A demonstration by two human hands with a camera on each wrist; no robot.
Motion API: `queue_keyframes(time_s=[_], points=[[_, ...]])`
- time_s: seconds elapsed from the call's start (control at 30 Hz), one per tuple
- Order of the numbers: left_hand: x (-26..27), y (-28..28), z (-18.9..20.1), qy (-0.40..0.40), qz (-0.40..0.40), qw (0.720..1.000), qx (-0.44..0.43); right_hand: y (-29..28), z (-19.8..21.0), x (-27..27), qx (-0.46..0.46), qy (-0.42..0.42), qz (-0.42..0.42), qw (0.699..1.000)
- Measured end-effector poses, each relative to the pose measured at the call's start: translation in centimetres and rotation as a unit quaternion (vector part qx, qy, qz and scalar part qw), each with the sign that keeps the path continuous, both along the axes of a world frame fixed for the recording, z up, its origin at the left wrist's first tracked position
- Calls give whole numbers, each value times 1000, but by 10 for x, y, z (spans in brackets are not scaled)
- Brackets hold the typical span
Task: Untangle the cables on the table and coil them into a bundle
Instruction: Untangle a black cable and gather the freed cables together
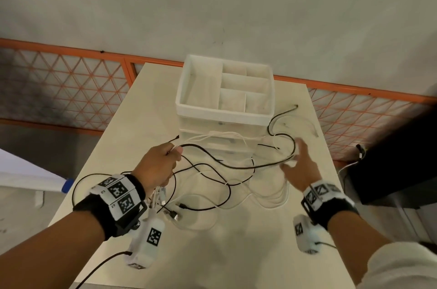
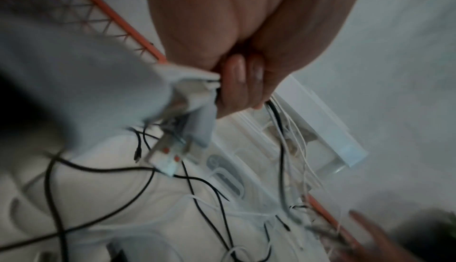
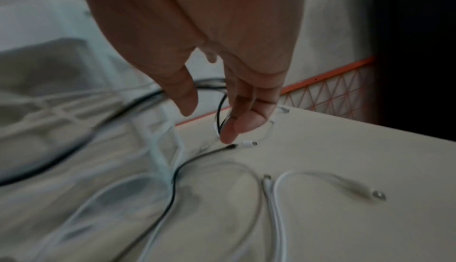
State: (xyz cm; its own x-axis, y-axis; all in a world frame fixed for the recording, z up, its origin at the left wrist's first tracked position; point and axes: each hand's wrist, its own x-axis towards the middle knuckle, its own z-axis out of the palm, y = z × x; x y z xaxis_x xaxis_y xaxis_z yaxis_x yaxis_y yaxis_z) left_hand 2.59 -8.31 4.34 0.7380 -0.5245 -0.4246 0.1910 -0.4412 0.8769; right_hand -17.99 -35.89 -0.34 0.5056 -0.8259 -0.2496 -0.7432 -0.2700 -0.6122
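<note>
Loosely tangled black and white cables (image 1: 212, 170), tabletop (image 1: 236, 241)

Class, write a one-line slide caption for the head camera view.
Left hand grips gathered black and white cables while the right hand reaches into the tangle before a white organiser.

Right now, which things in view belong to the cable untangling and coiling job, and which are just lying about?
Part of the job:
- black cables, tangled across the table
- white cables, mixed in with them
- left hand, gripping several cable ends
- right hand, fingers relaxed at a black and white strand

Just lying about:
- white divided organizer box
- orange lattice fence
</note>
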Motion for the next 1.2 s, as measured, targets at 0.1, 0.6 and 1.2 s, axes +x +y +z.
queue_keyframes(time_s=[0.1,0.6,1.2], points=[[-2,-3,6,39,12,998,-37,46,-23,-2,-37,-10,79,996],[-21,-28,28,-49,-110,991,-56,83,60,47,-88,-185,231,951],[-3,-21,63,-18,-136,988,-68,41,93,28,-151,-160,42,975]])
